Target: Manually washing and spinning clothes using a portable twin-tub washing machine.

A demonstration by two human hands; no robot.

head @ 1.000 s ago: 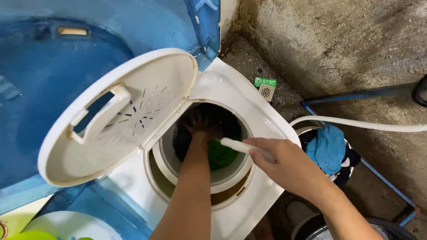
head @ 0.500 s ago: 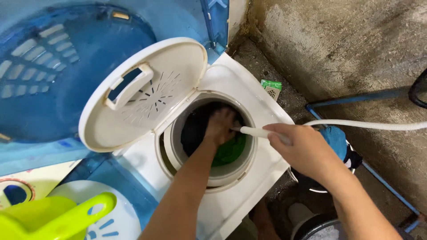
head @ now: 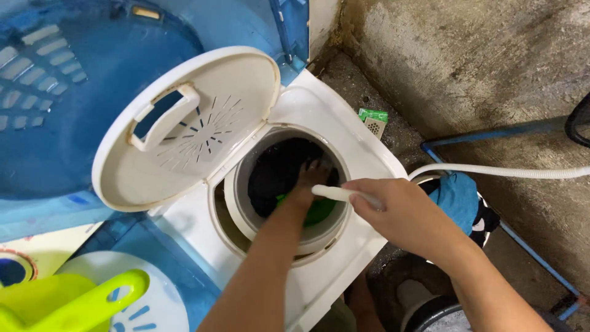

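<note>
Meanwhile, left hand [head: 309, 179] presses palm-down on dark laundry [head: 276, 172] inside the white spin tub [head: 236, 203], fingers spread flat, clamped on nothing. Right hand [head: 399, 215], just right of the tub, is closed round a white hose [head: 491, 171], w/ nozzle end over a green garment [head: 321, 211] near the left wrist. Round lid [head: 184, 129] stands open at far left.

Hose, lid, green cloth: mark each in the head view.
hose [head: 491, 171], head view, on the bare white run right of the hand.
lid [head: 233, 86], head view, on its plain upper face.
green cloth [head: 322, 212], head view, on the patch inside the drum.
</note>
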